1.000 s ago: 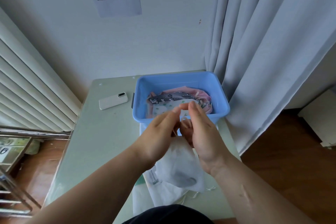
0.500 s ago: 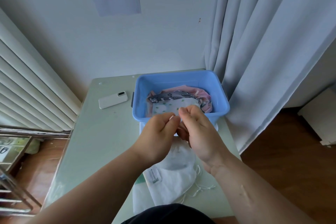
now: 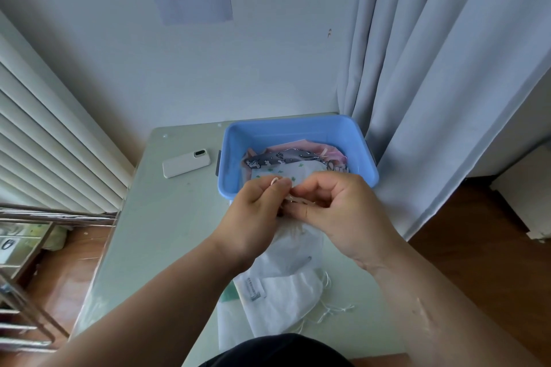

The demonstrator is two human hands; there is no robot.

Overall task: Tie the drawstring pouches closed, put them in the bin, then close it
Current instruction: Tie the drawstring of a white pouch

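A blue bin (image 3: 298, 128) stands open at the table's far right, with several patterned pouches (image 3: 286, 164) lying inside. Just in front of its near rim, my left hand (image 3: 256, 217) and my right hand (image 3: 343, 214) pinch the thin drawstring (image 3: 298, 199) of a white pouch (image 3: 298, 250) that hangs below them. The cord runs between both sets of fingertips. More white pouches (image 3: 280, 304) lie flat on the table near my body, their strings trailing to the right.
A white phone (image 3: 186, 163) lies on the pale green table (image 3: 167, 217) left of the bin. A grey curtain (image 3: 447, 98) hangs right of the bin, touching it. A radiator and a metal rack stand at the left.
My hands have drawn slightly apart along the drawstring, the right one shifting right. The held pouch now hangs higher off the pile.
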